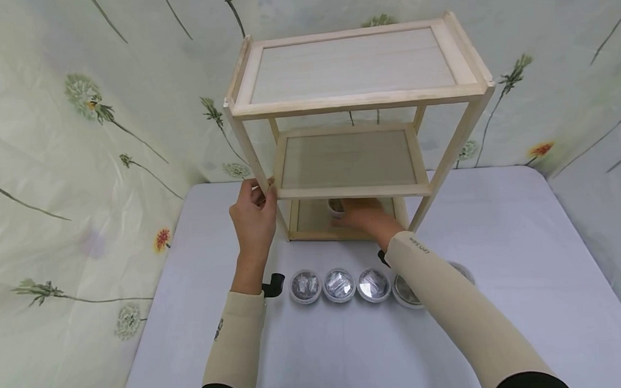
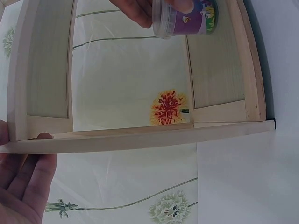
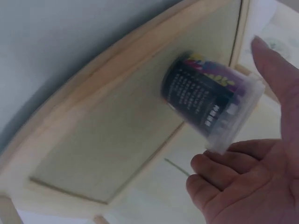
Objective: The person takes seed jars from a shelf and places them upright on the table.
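Note:
A three-tier wooden shelf rack stands at the table's far side. My left hand grips its front left post near the middle shelf, thumb on one side and fingers on the other. On the bottom shelf is a small printed plastic tub with a clear lid, dark with colourful patterns. Reaching in under the middle shelf, my right hand is around the tub's top. In the right wrist view its thumb stands apart from the lid, and the fingertips are right at the lid's edge.
Several round clear-lidded tubs stand in a row on the white table in front of the rack. My right sleeve partly covers those at the right end. A floral backdrop surrounds the table.

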`<state>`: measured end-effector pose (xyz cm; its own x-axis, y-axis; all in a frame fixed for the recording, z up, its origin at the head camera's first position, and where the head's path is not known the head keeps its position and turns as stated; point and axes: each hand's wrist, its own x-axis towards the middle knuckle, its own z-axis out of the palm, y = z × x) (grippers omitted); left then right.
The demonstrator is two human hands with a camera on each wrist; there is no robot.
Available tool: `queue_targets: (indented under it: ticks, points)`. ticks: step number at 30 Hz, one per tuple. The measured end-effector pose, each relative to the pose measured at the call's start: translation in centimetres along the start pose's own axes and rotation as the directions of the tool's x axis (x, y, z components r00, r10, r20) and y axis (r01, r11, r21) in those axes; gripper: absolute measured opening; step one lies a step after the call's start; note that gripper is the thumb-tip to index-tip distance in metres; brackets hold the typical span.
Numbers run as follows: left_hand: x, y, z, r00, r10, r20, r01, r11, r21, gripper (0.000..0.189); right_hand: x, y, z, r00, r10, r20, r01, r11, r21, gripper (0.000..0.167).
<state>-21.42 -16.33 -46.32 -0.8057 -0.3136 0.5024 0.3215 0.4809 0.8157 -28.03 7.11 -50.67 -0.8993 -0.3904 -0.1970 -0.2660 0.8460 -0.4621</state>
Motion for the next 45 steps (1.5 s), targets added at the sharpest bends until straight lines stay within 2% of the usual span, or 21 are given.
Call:
queue_targets:
  ticks: [5, 13, 21, 33, 38, 45]
  points:
    - [0.0, 0.2, 0.0, 1.0, 0.004, -0.008, -0.004, 1.0, -0.004, 0.019, 0.2, 0.4, 0.2, 0.999, 0.02, -0.029, -0.019, 0.999, 0.039, 0.086]
    - [0.0, 0.5, 0.0, 1.0, -0.002, -0.007, 0.002, 1.0, -0.003, 0.019, 0.2, 0.4, 0.2, 0.998, 0.037, -0.049, -0.034, 0.998, 0.059, 0.076]
    - [-0.1, 0.4, 0.1, 1.0, 0.003, -0.006, -0.003, 1.0, 0.002, 0.019, 0.0, 0.2, 0.3, 0.997, 0.035, -0.063, -0.031, 0.997, 0.075, 0.073]
    - [0.0, 0.4, -0.1, 1.0, -0.012, 0.007, 0.011, 1.0, 0.012, 0.02, -0.4, -0.2, 0.9, 0.993, 0.069, -0.096, -0.053, 0.986, 0.157, 0.073]
    - [0.0, 0.4, -0.2, 1.0, -0.006, 0.006, 0.006, 1.0, 0.016, 0.021, -0.4, -0.5, 1.4, 0.988, 0.066, -0.137, -0.05, 0.991, 0.121, 0.069]
    - [0.1, 0.5, -0.1, 1.0, -0.02, 0.001, 0.02, 1.0, 0.015, 0.019, -0.4, -0.7, 1.5, 0.991, 0.036, -0.13, -0.032, 0.999, 0.033, 0.07]
